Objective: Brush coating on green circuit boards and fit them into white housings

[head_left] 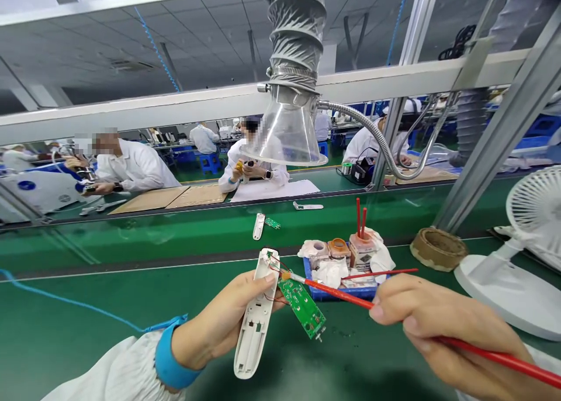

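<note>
Left hand (223, 316) pinches the white plastic shell (250, 345) toward its upper end, thumb on the inner face, and my right hand (442, 316) grips a red brush (337, 294), as I see it through the head view. Its bristles (286, 276) sit at the upper end of the green circuit board (304, 308), just beside the shell, over the green table (350, 366). I judge the shell light, stiff and slightly slippery; I'd hold its long edges. Thin wires (276, 300) look fragile, so I'd take the board by its rim, without tugging.
</note>
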### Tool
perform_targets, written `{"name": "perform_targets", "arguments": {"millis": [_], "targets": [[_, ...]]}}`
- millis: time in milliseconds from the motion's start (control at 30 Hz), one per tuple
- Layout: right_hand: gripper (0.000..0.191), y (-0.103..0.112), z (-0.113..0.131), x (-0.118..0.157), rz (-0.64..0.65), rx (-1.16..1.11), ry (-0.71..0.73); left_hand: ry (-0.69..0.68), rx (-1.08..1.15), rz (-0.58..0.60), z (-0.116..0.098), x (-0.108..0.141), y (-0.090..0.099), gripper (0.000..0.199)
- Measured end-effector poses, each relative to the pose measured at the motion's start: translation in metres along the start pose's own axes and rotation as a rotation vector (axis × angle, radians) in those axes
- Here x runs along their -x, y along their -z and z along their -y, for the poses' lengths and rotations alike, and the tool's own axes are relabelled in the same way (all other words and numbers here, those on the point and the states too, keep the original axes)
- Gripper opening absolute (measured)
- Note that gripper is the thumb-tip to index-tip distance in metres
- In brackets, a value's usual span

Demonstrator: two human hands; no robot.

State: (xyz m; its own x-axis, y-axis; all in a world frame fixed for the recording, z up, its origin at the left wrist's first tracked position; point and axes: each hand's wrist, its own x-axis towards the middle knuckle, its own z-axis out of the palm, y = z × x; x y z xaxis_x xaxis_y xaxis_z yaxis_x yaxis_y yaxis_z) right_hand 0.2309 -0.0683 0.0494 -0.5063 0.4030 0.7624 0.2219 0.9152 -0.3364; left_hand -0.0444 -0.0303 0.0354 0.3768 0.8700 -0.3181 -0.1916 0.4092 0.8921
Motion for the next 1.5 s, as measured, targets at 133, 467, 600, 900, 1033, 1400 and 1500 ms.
{"name": "perform_targets", "arguments": {"millis": [133, 467, 600, 900, 1033, 1400, 1500], "targets": [[0.037, 0.001, 0.01, 0.0, -0.044, 0.041, 0.001, -0.014, 0.003, 0.023, 0.002, 0.008, -0.002, 0.023], [0.016, 0.006, -0.01, 0.031, -0.302, -0.119, -0.348, -0.034, 0.11, -0.056, 0.002, 0.017, -0.001, 0.021], [0.03, -0.016, -0.064, 0.049, -0.87, -0.596, -0.941, -0.024, 0.18, -0.138, 0.006, 0.019, 0.006, 0.019], [0.015, -0.08, -0.124, 0.069, -0.793, -0.746, -1.388, -0.088, 0.113, -0.103, 0.044, 0.012, 0.013, 0.062], [0.017, -0.068, -0.128, 0.069, -0.66, -0.733, -1.528, -0.174, -0.044, -0.077, 0.047, 0.004, 0.012, 0.074], [0.041, -0.08, -0.064, 0.026, -0.128, -1.239, -1.408, -0.406, -0.439, -0.007, 0.041, -0.027, -0.007, 0.048], [0.045, -0.084, -0.053, 0.015, 0.077, -1.5, -1.238, -0.51, -0.56, -0.012, 0.037, -0.036, -0.009, 0.043]]}}
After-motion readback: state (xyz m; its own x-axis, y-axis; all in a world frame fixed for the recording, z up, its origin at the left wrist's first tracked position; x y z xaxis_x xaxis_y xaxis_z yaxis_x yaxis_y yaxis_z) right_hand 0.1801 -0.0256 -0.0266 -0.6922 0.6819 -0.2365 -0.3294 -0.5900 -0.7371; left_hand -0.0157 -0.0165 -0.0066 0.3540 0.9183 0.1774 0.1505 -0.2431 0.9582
